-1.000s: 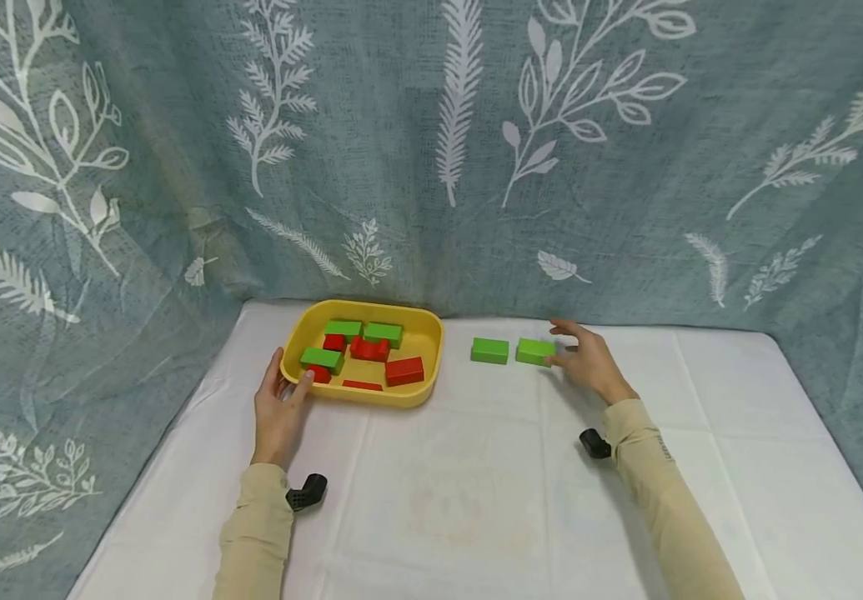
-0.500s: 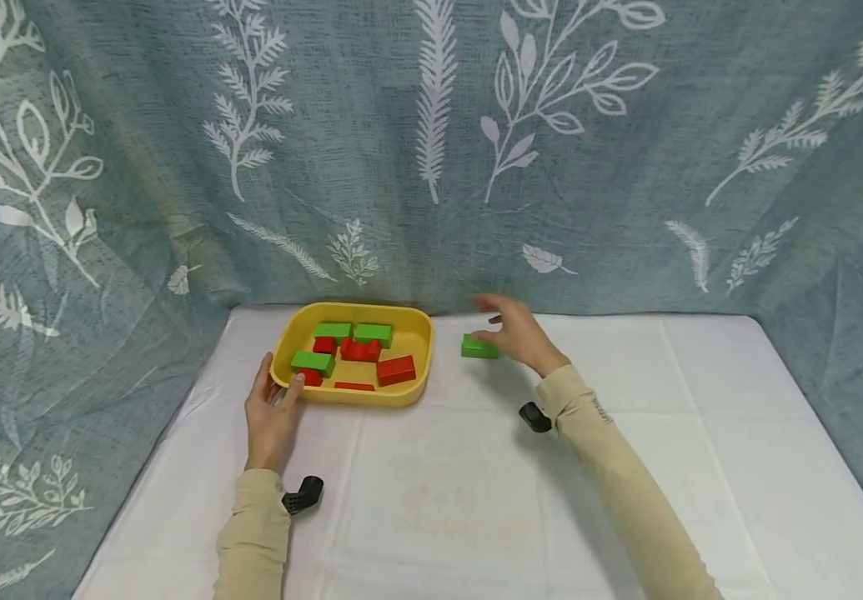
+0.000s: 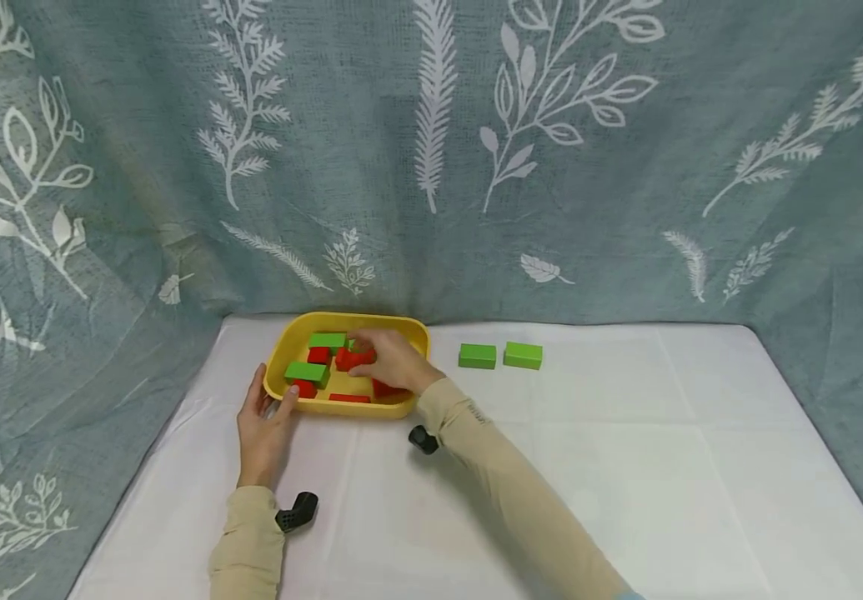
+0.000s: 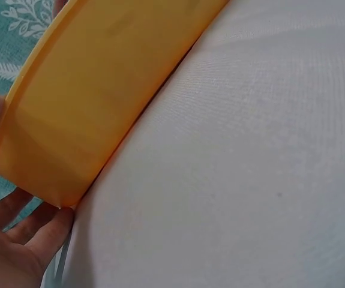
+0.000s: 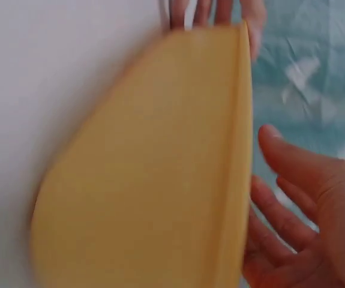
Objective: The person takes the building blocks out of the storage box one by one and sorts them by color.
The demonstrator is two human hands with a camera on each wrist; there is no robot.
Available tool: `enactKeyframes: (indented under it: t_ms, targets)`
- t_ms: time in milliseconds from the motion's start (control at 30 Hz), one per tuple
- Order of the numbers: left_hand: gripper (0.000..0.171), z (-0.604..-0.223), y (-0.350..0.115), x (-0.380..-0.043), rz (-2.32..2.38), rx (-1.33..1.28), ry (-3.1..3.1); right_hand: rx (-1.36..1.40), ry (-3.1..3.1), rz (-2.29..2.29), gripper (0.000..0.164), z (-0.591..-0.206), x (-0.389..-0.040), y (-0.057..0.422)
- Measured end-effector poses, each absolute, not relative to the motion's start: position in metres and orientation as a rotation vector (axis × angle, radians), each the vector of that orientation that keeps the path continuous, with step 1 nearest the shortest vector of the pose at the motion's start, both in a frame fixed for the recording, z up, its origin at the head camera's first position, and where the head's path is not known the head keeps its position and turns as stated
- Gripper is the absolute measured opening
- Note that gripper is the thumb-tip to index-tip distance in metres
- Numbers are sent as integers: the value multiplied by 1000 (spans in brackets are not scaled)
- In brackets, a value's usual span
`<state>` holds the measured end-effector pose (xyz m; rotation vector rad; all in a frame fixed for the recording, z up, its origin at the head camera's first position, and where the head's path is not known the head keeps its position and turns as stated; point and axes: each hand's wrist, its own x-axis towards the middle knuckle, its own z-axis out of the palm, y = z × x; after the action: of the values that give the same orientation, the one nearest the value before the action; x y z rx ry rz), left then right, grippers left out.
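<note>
My left hand (image 3: 261, 433) holds the near left corner of a yellow plastic tray (image 3: 378, 410), thumb at the rim and fingers against the outer wall; the left wrist view shows those fingertips touching the wall (image 4: 70, 120). Over the tray reaches my right hand (image 3: 399, 363), thumb and fingers parted around a red block with a curved notch (image 3: 347, 360). Whether they touch it is not clear. In the right wrist view the right hand (image 5: 316, 222) has its thumb and fingers spread beyond the tray rim, with no block visible between them.
Also in the tray are green blocks (image 3: 307, 372) and red blocks (image 3: 318, 355), some partly hidden by my right hand. Two green blocks, one left (image 3: 478, 357) and one right (image 3: 524, 356), lie on the white cloth right of the tray. A patterned curtain (image 3: 431, 250) hangs behind.
My right hand has moved left from beside the right green block, past the other one, into the space over the tray. Both green blocks stay on the cloth. The left hand keeps its hold.
</note>
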<state>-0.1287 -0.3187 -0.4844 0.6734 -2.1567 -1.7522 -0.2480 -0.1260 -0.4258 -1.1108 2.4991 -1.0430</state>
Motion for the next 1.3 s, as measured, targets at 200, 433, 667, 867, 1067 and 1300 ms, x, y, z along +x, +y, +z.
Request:
enactKeyframes:
  t_ms: [200, 433, 667, 867, 1067, 1300]
  targets:
    - [74, -488, -317, -129, -1767, 598, -2153, -1011, 2597, -829, 56, -437, -236, -171]
    - [72, -489, -313, -132, -1775, 542, -2138, -948, 2829, -565, 52, -450, -235, -189]
    - [72, -488, -318, -129, -1749, 521, -2135, -947, 2881, -541, 48, -458, -233, -197]
    - [71, -488, -327, -124, -1738, 541, -2131, -996, 2884, -584, 49, -461, -230, -207]
    - [72, -485, -329, -126, -1705, 566, -2162, -1013, 2853, -800, 48, -453, -231, -201]
    - [75, -487, -327, -125, -1713, 588, -2167, -934, 2707, -1115, 51, -444, -229, -183]
